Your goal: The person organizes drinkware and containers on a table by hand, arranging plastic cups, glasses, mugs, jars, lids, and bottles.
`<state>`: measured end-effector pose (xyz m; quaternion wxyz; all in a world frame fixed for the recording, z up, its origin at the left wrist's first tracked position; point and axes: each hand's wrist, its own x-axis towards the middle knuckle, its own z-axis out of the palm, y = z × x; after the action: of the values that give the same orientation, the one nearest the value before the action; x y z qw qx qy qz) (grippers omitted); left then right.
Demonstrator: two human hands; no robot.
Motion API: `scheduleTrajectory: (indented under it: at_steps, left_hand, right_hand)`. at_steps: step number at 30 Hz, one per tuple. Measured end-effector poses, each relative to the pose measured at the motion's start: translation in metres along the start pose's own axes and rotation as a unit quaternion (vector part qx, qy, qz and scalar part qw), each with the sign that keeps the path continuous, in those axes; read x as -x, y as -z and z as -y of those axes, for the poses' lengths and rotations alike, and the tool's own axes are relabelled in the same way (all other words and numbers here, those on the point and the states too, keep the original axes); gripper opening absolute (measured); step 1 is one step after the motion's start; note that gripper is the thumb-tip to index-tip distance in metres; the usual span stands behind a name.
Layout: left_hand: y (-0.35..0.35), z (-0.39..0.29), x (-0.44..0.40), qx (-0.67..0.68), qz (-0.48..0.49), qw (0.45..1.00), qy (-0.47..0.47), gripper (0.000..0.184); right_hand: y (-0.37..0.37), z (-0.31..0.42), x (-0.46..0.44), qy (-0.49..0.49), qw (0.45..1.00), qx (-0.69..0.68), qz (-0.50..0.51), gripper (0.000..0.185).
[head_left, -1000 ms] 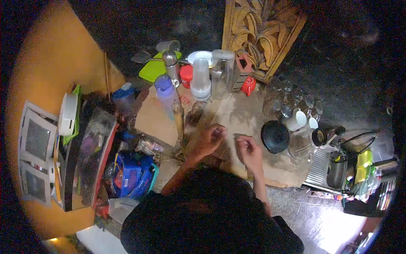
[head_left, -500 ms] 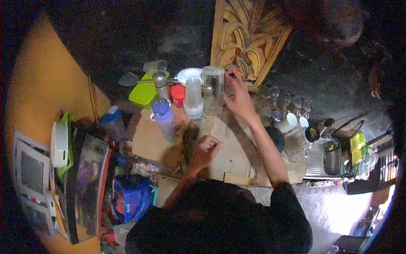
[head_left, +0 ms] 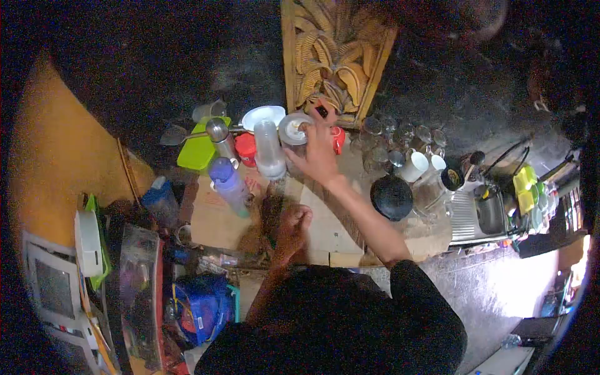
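My right hand [head_left: 320,155] has its fingers and thumb around the upper part of a clear jar [head_left: 294,130] with a pale lid. The lid faces me and the jar's lower part is mostly hidden. A small dark patch shows by my fingertips; I cannot make it out. Just left of the jar stands a tall clear bottle [head_left: 270,153]. My left hand [head_left: 295,226] is curled closed over the cardboard-coloured surface [head_left: 215,209], with nothing visible in it. Nearest that hand is a purple-lidded bottle [head_left: 228,181].
Behind the bottles are a white bowl [head_left: 262,116], a red container [head_left: 246,150], a steel flask [head_left: 220,136] and a green lid [head_left: 199,150]. Another red item [head_left: 338,139] is beyond my right hand. Rightward lie a black pan [head_left: 392,197], white mugs [head_left: 414,166] and a sink [head_left: 490,212].
My right hand has gone from beside the jar to a hold on its top, and the jar now tips toward me. The view has shifted; my left hand stays curled.
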<state>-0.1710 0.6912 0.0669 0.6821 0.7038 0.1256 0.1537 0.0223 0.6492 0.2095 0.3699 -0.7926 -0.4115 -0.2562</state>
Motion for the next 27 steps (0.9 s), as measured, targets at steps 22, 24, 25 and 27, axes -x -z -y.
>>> scheduleTrajectory:
  at_steps: [22,24,25,27]
  left_hand:
    - [-0.003,-0.036,-0.049,-0.198,-0.133,0.969,-0.057,0.113]
    - [-0.003,-0.029,-0.054,-0.202,-0.135,0.968,-0.066,0.113]
    - [-0.003,-0.023,-0.057,-0.203,-0.141,0.966,-0.074,0.114]
    - [-0.001,-0.014,-0.061,-0.208,-0.145,0.963,-0.093,0.115]
  right_hand:
    - [0.051,-0.125,-0.051,-0.141,0.979,-0.121,0.087,0.043]
    - [0.049,-0.129,-0.066,-0.166,0.974,-0.078,0.136,0.044]
    - [0.048,-0.126,-0.070,-0.187,0.964,-0.035,0.188,0.046]
    - [0.048,-0.121,-0.072,-0.179,0.965,-0.023,0.191,0.046]
